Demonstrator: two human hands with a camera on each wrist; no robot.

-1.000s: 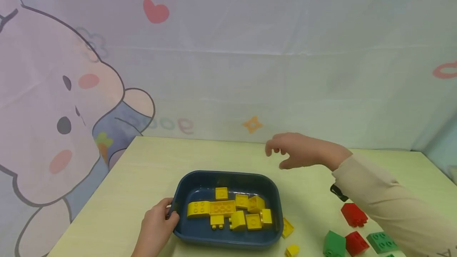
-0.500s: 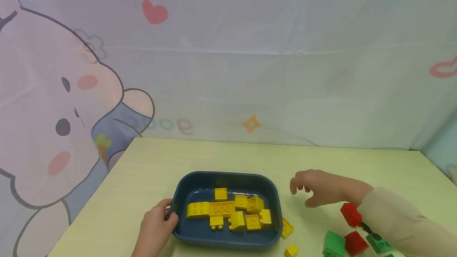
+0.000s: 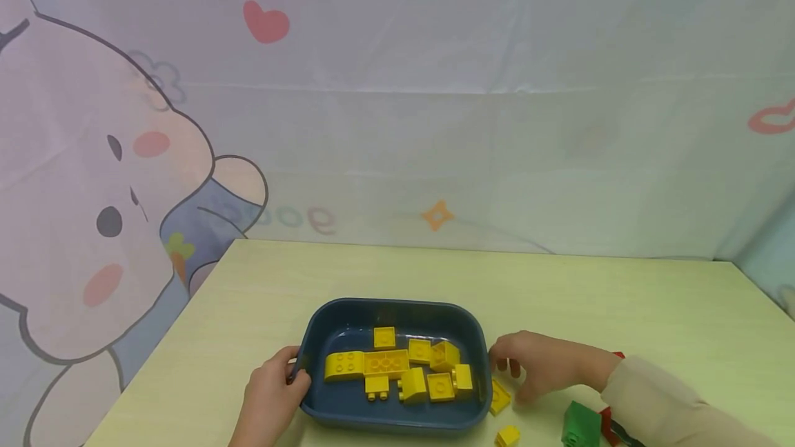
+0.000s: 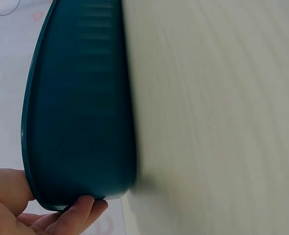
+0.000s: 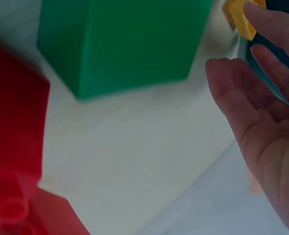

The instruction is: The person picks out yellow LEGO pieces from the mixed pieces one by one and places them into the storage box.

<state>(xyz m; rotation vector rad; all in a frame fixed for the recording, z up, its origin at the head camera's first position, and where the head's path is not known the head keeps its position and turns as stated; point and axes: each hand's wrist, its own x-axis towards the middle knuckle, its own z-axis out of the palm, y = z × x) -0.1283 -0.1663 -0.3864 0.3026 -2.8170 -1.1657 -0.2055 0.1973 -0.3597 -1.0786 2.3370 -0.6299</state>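
A dark blue rectangular tray [image 3: 397, 305] sits on the table with several yellow toy bricks [image 3: 386, 363] inside it. My left hand [image 3: 273, 392] grips its left end, thumb over the rim and fingers outside; the left wrist view has these fingertips [image 4: 80, 208] against the outer wall. Beyond the right rim, my right hand [image 3: 540, 363] hovers with loosely bent fingers, holding nothing. Just below those fingers lies a flat yellow brick [image 3: 499, 397] beside the tray. A small yellow brick [image 3: 508, 435] rests nearer the front. In the right wrist view, a yellow brick [image 5: 244, 22] shows by the fingertips.
A green brick [image 3: 581, 425] stands at the front right. Red bricks [image 5: 17, 112] are next to it, partly hidden by the right sleeve [image 3: 671, 399] in the head view. The pale table [image 3: 621, 295] ends at a printed cloth [image 3: 397, 123] behind.
My right hand has come down from above the table's back edge to the tray's right side, near the flat yellow brick. The left hand and the tray have stayed in place.
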